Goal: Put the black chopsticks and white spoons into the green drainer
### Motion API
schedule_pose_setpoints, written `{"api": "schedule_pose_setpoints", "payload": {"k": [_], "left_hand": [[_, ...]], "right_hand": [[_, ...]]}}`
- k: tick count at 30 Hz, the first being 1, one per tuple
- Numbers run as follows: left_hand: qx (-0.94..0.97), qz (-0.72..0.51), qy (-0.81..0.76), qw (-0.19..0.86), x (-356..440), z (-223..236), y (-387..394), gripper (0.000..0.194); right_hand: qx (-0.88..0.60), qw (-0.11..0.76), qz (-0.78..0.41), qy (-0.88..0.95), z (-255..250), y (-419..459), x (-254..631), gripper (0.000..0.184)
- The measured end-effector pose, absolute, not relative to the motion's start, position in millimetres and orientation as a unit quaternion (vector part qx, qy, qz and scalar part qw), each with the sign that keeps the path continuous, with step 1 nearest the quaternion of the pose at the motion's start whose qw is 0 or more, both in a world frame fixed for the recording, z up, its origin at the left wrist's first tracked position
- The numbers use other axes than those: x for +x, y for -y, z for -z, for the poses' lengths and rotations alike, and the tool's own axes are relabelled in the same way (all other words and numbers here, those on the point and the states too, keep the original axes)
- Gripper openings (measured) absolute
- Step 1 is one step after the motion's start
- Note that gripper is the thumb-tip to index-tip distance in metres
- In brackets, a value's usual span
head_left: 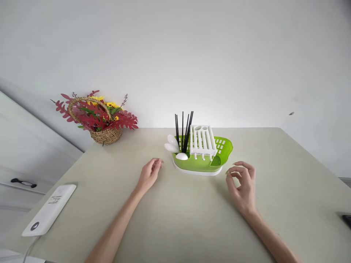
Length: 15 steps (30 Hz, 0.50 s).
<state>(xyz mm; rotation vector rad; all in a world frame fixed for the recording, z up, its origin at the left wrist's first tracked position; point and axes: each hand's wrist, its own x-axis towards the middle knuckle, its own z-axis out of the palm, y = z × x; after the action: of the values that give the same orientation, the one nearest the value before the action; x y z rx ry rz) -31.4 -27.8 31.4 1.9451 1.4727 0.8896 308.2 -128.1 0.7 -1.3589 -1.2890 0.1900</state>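
A green plastic drying basket (194, 163) with a white base stands in the middle of the table. Black chopsticks (187, 133) and several white spoons (172, 147) stick up at its left end. Across its middle leans a white slotted rack (202, 140) with small hooks along the lower edge. My left hand (151, 170) rests left of the basket, apart from it, fingers curled together with nothing visible in them. Right of the basket hovers my right hand (242, 182), thumb and fingertips brought together in a loose ring, also without a visible object.
A wicker basket (106, 136) of red leaves and yellow flowers stands at the back left by the wall. On the left side of the table (175, 226) lies a white power strip (51, 212) with a cable. A dark object (347, 220) lies at the right edge.
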Motion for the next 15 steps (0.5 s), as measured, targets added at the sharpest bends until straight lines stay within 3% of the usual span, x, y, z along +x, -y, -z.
{"api": "schedule_pose_setpoints", "payload": {"k": [5,9,15], "left_hand": [[0.576,-0.508,-0.544,0.338,-40.8,-35.5,-16.3,0.051],[0.466,-0.671,-0.489,0.307,-34.6,-61.1,-55.6,0.050],[0.458,-0.719,-0.411,0.322,3.7,-115.7,-82.9,0.061]], "right_hand": [[-0.642,0.590,-0.168,0.460,11.6,118.3,316.4,0.019],[-0.661,0.589,-0.232,0.402,17.9,112.7,321.1,0.028],[-0.664,0.577,-0.250,0.406,15.8,111.5,319.8,0.029]]}}
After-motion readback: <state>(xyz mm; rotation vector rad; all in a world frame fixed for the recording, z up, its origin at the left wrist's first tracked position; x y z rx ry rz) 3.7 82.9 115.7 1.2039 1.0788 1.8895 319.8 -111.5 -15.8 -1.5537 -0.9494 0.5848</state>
